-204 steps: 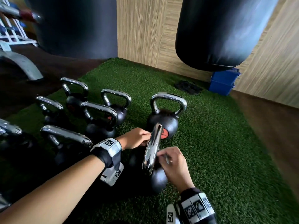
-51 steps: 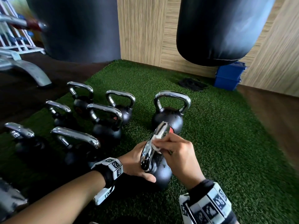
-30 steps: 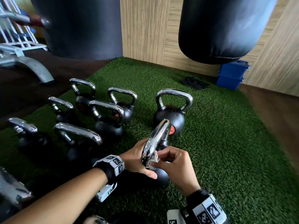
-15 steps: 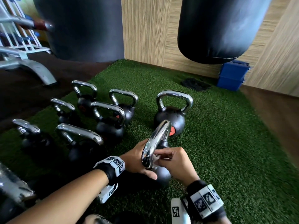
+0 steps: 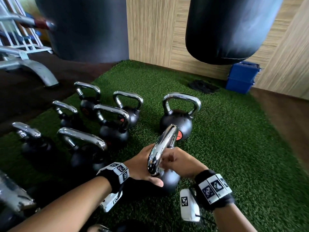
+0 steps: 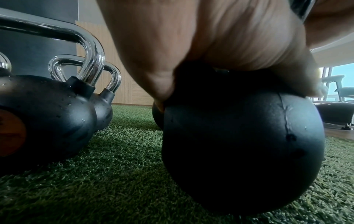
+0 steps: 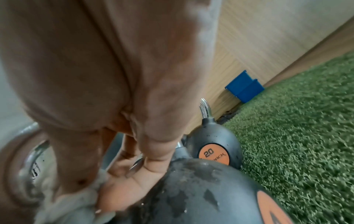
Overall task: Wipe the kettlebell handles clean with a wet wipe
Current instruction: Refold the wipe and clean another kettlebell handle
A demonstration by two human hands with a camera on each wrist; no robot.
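Observation:
The nearest kettlebell point(image 5: 168, 180) is a black ball with a chrome handle point(image 5: 162, 148) and stands on the green turf. My left hand point(image 5: 143, 166) cups the top of the ball, with the thumb lying across its near side; in the left wrist view the palm point(image 6: 210, 45) covers the top of the ball point(image 6: 243, 144). My right hand point(image 5: 178, 163) is low at the near leg of the handle. It pinches a crumpled pale wet wipe point(image 7: 72, 204) against the chrome point(image 7: 32, 159). In the head view the hand hides the wipe.
A kettlebell marked 20 point(image 5: 177, 124) stands just behind. Several more kettlebells point(image 5: 113, 129) crowd the left. Two black punching bags point(image 5: 230, 27) point(image 5: 87, 27) hang ahead of a wood wall. A blue box point(image 5: 240, 77) and a dark mat point(image 5: 203, 86) lie in the far corner.
My right hand has slid with the wipe from the top of the handle down its near leg towards the ball. The left hand has stayed on the ball.

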